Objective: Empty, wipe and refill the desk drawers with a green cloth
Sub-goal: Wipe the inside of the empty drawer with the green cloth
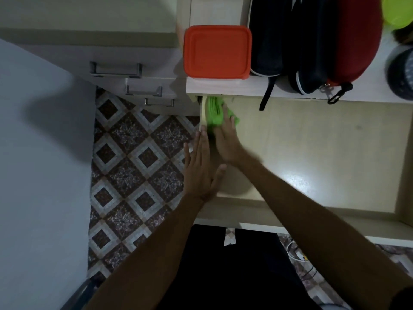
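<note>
A wide desk drawer [324, 157] is pulled out below me, its pale bottom bare and glossy. The green cloth [214, 113] lies bunched in the drawer's far left corner, against the left wall. My right hand [225, 142] presses on the cloth with straight fingers, palm down. My left hand [201, 168] rests flat with straight fingers on the outside of the drawer's left wall, thumb over the rim.
On the desk top [245, 89] above the drawer stand an orange-lidded box [216, 51], dark and red pouches [324, 41] and a lime-green lid [396, 12]. A side unit with three handled drawers [138, 86] stands at the left over patterned floor [138, 164].
</note>
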